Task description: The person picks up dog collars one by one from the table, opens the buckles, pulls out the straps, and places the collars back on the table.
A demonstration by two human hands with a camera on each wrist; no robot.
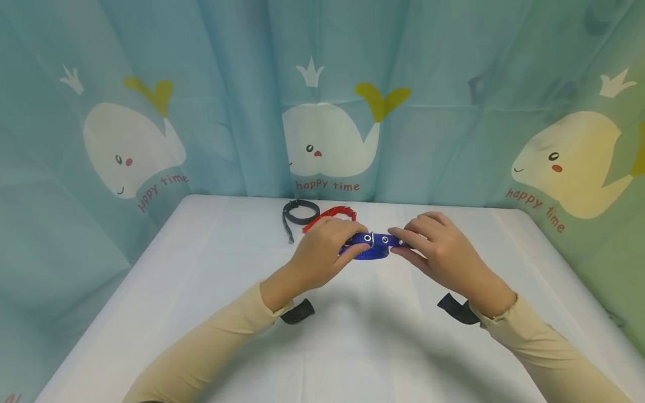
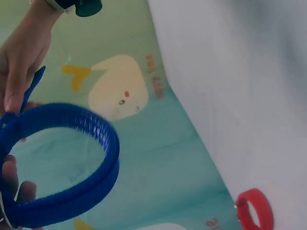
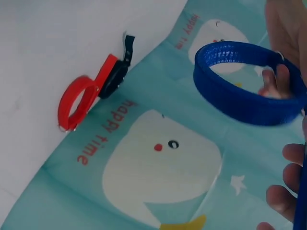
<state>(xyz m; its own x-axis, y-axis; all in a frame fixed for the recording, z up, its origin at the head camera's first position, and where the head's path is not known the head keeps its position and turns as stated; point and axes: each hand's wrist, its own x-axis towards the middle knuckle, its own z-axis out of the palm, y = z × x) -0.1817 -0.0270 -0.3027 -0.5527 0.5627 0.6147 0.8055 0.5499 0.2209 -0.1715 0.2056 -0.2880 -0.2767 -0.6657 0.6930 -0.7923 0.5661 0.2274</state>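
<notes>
A blue collar (image 1: 372, 254) with metal eyelets and a buckle is held above the table between both hands. My left hand (image 1: 322, 252) pinches it at the buckle side, thumb below and fingers above. The right hand (image 1: 443, 252) pinches the strap's free end between thumb and fingers. Both wrist views show the collar closed into a round loop, its band (image 2: 72, 206) hanging from the hands. In the right wrist view the loop (image 3: 240, 105) stands out in front of the left hand's fingers. The fingers partly cover the buckle.
Behind the hands, near the table's (image 1: 242, 263) back edge, lie a black collar (image 1: 288, 228) and a red collar (image 1: 344, 210), close together. A blue whale-print curtain (image 1: 242, 112) stands behind the table. Black straps (image 1: 298, 312) hang at both wrists.
</notes>
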